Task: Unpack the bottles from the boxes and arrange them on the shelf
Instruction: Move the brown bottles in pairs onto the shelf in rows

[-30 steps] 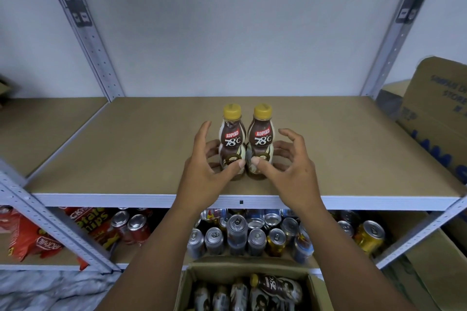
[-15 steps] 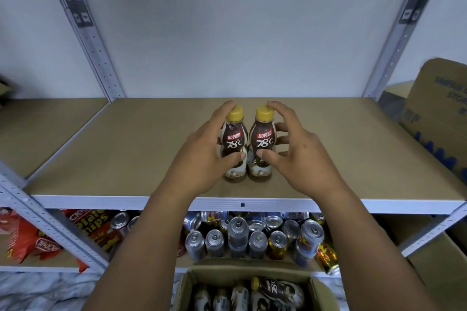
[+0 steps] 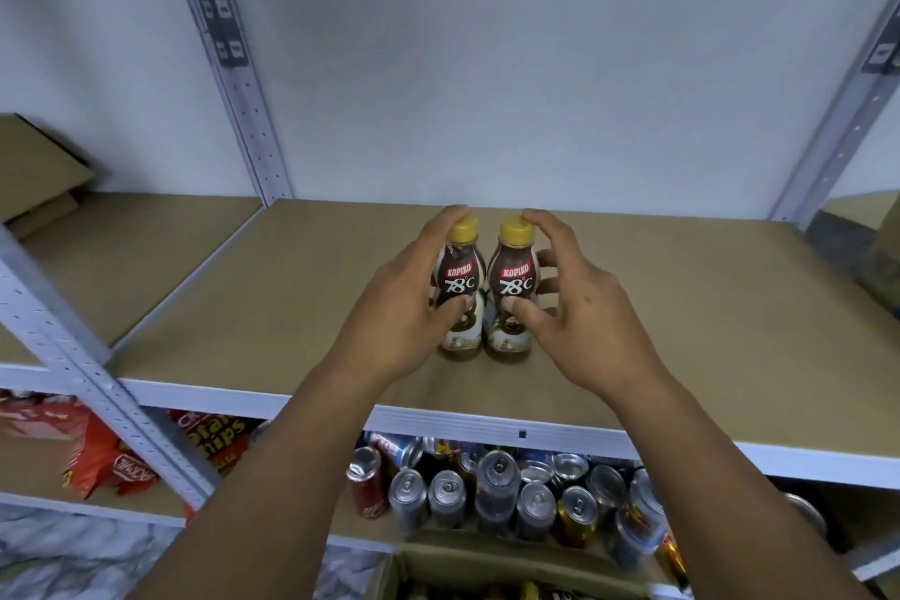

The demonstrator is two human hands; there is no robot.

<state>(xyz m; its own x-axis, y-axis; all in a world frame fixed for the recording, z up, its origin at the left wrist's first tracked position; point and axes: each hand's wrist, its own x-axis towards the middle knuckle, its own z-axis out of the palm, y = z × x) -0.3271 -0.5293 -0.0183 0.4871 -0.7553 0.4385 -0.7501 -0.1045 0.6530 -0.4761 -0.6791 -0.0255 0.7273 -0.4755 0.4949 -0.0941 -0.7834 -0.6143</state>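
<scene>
Open cardboard box (image 3: 487, 560) below shelf (image 3: 292, 297) front edge, contents too blurred to name. Drink cans (image 3: 496, 492) crowded upright on level under shelf; red chip bags (image 3: 107, 463) under shelf's left end. Left hand (image 3: 404, 307) curled round left Kopiko bottle (image 3: 460, 287), thumb across label. Right hand (image 3: 579, 312) grasps right Kopiko bottle (image 3: 514, 287) same way. Both bottles upright on shelf, mid-width, nearer front edge, just beside each other; yellow caps up, labels facing front.

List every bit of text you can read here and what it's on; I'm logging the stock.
"KOPIKO 78°C": left bottle.
"KOPIKO 78°C": right bottle.
"hips", start cut off: snack bag.
Cans and the other red bag: print too blurred to read.
</scene>
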